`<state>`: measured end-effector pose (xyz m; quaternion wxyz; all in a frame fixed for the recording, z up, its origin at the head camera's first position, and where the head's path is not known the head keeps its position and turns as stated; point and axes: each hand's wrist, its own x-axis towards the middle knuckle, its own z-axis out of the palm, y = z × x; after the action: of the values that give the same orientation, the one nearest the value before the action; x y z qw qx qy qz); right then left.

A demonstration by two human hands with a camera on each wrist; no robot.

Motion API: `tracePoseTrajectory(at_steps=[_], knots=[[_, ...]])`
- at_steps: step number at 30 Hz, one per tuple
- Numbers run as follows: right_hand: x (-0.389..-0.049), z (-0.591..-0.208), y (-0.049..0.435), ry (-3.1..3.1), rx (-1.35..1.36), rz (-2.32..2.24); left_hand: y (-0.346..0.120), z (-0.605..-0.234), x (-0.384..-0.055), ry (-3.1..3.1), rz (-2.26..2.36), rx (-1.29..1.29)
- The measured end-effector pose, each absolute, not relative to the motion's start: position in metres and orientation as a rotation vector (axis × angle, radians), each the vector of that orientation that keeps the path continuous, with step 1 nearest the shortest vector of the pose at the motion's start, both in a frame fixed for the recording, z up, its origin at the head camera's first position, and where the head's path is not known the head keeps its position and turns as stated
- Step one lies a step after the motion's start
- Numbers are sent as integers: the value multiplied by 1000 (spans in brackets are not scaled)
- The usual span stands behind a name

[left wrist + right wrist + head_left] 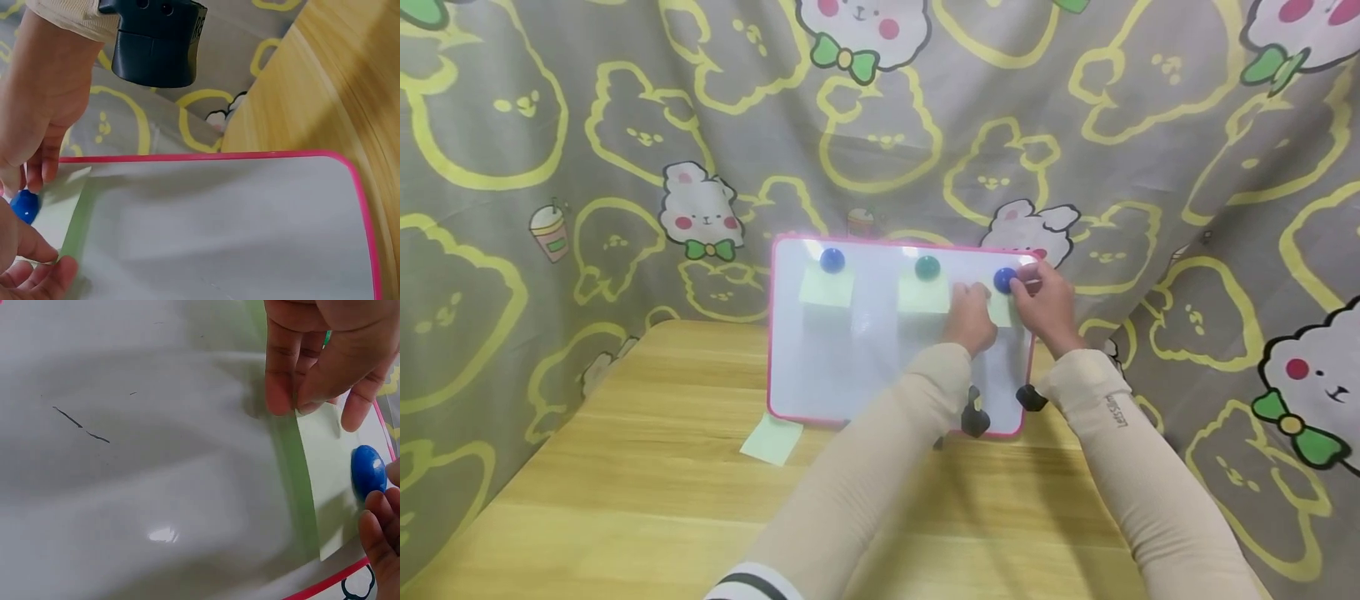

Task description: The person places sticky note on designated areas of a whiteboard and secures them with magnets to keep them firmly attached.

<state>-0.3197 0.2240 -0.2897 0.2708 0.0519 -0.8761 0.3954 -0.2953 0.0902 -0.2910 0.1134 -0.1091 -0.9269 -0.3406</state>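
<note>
A white magnetic board (865, 367) with a pink rim stands propped on the table. At its upper right lies a pale green sticky note (322, 481), its free edge lifted off the surface. My left hand (972, 321) pinches a corner of this note between thumb and fingertips. With its fingers around a round blue magnet (1004, 280), my right hand (1048, 304) holds it against the note's top part. Further left, another blue magnet (832, 260) and a green magnet (927, 267) each sit at the top of a green note.
One loose green note (771, 439) lies on the wooden table (595, 500) by the board's lower left corner. A patterned grey curtain (625, 192) hangs behind and at both sides. Short dark pen marks (81, 427) show on the board.
</note>
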Motion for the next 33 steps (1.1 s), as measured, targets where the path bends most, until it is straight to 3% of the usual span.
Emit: tracePoseTrajectory(at_steps=[23, 33], knots=[[-305, -295, 225, -2390, 159, 1071, 89, -293, -272, -2769, -1109, -235], [-297, -299, 218, -2378, 242, 1037, 65, -299, -262, -2766, -1050, -425]])
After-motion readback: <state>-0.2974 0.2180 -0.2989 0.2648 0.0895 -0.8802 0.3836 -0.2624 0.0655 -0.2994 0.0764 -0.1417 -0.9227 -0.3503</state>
